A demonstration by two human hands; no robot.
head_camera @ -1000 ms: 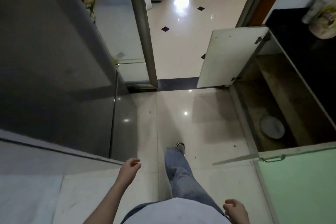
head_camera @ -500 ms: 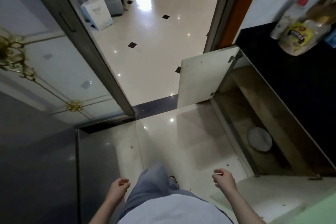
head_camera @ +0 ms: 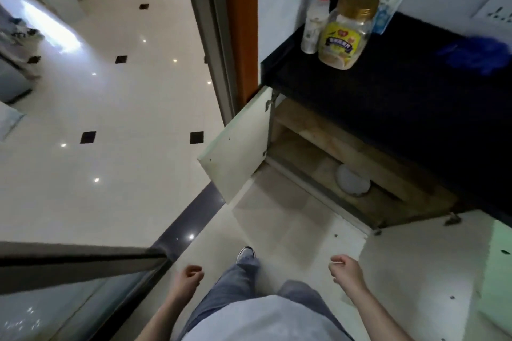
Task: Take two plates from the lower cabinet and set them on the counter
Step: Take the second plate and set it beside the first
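A white plate (head_camera: 352,180) lies on the floor of the open lower cabinet (head_camera: 340,144), partly hidden under a wooden shelf; I cannot tell if it is one plate or a stack. Above it runs the black counter (head_camera: 401,97). My left hand (head_camera: 188,279) hangs low beside my leg, fingers loosely curled, holding nothing. My right hand (head_camera: 345,271) is also low, loosely curled and empty, well short of the cabinet.
Two cabinet doors stand open: a white one (head_camera: 238,149) on the left and another (head_camera: 432,266) at the lower right. A yellow-labelled jar (head_camera: 342,39), a white bottle (head_camera: 314,22) and a blue cloth (head_camera: 476,54) sit on the counter. A doorway to a tiled room is at left.
The view has swung right and up, bringing the counter and its jars into sight. Both hands stay low and empty, and the cabinet now lies ahead to the right.
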